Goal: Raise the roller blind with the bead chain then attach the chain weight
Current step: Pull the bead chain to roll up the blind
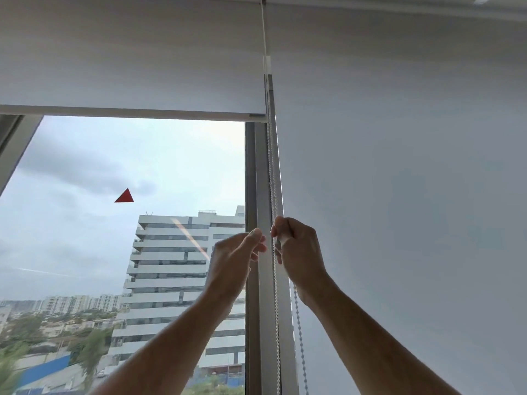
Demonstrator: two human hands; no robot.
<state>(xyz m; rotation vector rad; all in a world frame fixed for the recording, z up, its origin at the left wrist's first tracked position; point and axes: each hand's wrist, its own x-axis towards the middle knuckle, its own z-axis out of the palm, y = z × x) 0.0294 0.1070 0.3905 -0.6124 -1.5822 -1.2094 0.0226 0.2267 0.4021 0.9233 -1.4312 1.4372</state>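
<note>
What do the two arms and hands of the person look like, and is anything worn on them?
Both forearms are bare up to the bottom edge of the picture: no sleeves show. On the left hand and the right hand no gloves, rings, watch or bracelet can be seen. The fingers have short nails. No markings are visible.

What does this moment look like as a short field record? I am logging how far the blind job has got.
left blind: partly raised, bottom bar across the upper window
right blind: fully down over its pane
bead chain: hangs along the window frame between the two blinds
right hand: closed on the chain, a second strand hanging below its wrist
left hand: fingers pinched beside the chain; whether they hold anything is unclear
chain weight: not visible
outside: a high-rise under cloudy sky, a red triangle on the glass
</note>
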